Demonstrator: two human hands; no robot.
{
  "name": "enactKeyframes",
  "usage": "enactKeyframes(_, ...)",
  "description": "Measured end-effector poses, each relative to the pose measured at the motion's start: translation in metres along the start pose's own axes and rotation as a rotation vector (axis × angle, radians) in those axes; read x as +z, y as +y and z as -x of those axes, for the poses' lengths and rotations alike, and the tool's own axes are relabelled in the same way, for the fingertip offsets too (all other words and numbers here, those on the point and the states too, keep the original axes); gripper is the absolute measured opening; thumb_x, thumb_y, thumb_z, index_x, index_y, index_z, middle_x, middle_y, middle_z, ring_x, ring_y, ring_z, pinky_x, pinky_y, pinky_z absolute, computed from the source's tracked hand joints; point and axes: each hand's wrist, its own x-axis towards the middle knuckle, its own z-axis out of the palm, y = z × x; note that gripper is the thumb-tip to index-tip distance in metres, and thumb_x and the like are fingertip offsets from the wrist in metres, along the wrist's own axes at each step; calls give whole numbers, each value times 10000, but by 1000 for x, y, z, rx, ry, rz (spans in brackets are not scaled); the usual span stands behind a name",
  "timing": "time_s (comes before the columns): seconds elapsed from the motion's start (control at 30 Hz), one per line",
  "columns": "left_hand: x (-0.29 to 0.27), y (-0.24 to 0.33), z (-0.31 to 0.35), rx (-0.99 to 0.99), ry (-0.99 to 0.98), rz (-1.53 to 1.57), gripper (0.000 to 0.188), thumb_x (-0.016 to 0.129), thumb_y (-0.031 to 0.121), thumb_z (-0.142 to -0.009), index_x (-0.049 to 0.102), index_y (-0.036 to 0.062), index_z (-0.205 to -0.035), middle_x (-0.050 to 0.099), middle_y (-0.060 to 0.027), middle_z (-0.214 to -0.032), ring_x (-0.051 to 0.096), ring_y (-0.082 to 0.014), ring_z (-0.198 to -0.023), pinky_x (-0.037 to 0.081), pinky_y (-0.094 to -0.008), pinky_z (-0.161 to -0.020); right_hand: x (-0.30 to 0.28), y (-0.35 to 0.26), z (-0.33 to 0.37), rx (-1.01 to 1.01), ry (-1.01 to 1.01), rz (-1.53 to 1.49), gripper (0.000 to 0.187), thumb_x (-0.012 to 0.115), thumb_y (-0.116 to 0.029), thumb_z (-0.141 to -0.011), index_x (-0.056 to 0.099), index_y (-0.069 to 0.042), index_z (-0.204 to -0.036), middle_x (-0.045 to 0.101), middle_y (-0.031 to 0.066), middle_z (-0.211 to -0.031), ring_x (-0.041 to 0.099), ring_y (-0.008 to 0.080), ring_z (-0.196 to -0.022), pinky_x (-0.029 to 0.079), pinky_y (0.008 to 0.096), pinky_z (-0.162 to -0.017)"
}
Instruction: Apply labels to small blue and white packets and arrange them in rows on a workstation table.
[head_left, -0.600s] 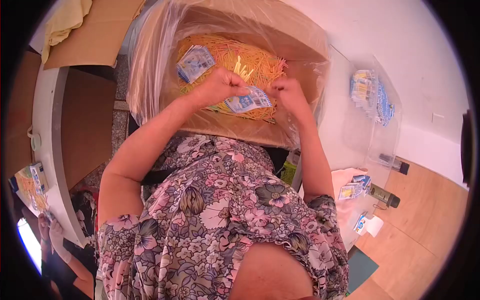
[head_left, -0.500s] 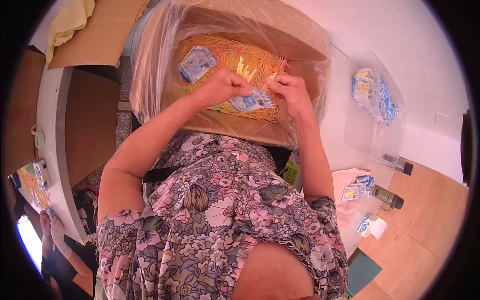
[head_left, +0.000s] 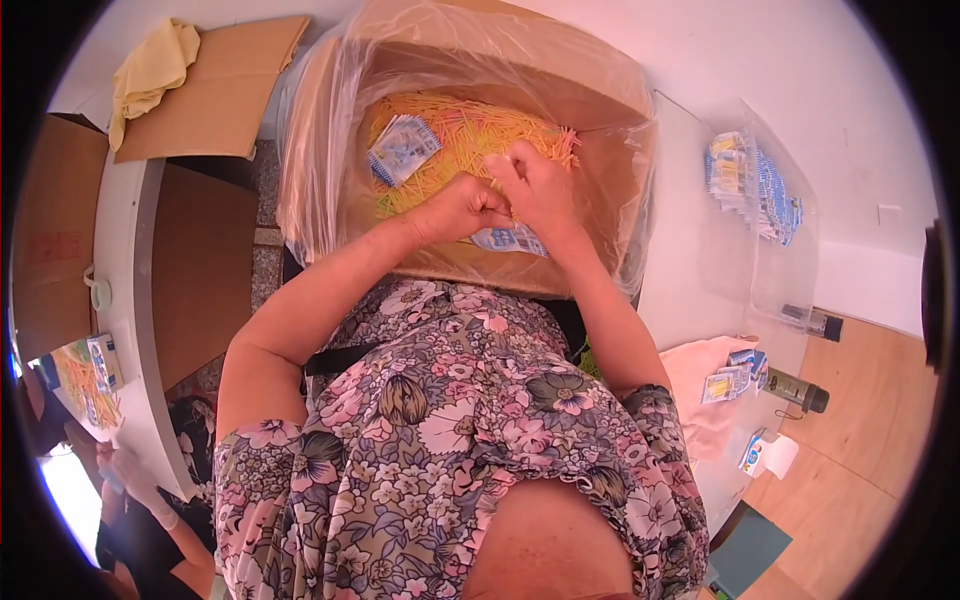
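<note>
A cardboard box [head_left: 600, 120] lined with a clear plastic bag is filled with thin yellow sticks [head_left: 470, 140]. My left hand [head_left: 462, 208] and my right hand [head_left: 535, 185] meet over the sticks, both pinching a small blue and white packet [head_left: 510, 238] that hangs just below them. A second blue and white packet [head_left: 402, 148] lies on the sticks to the left of my hands. What my fingertips hold besides the packet is hidden.
A clear tub [head_left: 780, 250] at the right holds a row of blue and white packets [head_left: 750, 185]. More packets [head_left: 730, 378] lie on a pink cloth [head_left: 700, 385]. A flat cardboard sheet [head_left: 215, 95] with a yellow cloth [head_left: 150, 70] is at upper left. Another person's hand [head_left: 130, 475] is at lower left.
The view has shifted so the box sits lower in frame. My hands have drawn closer together over the packet, which now hangs below them.
</note>
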Motion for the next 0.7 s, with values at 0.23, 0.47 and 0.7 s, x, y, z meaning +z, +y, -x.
enactKeyframes(0.23,0,2,1,14,101,-69,69,644,31,-757,637,0,-819,611,-113,-784,597,-181,-712,464,-294,-638,8,15,-7,-202,202,291,282,612,-353,-806,564,-75,-816,581,117,-596,595,290,-559,452,381,-504)
enactKeyframes(0.47,1,1,1,110,148,-104,85,643,22,-757,638,12,-841,610,-136,-820,597,-243,-722,464,-310,-637,2,2,0,-256,298,479,396,672,-439,-737,537,-69,-780,573,122,-592,596,286,-557,458,364,-497)
enactKeyframes(0.7,3,5,0,238,193,-66,89,666,75,-757,638,24,-824,597,-133,-810,592,-242,-723,458,-317,-632,13,-3,-2,-6,176,-89,410,725,-396,-701,523,-49,-622,545,143,-545,571,299,-531,432,359,-480)
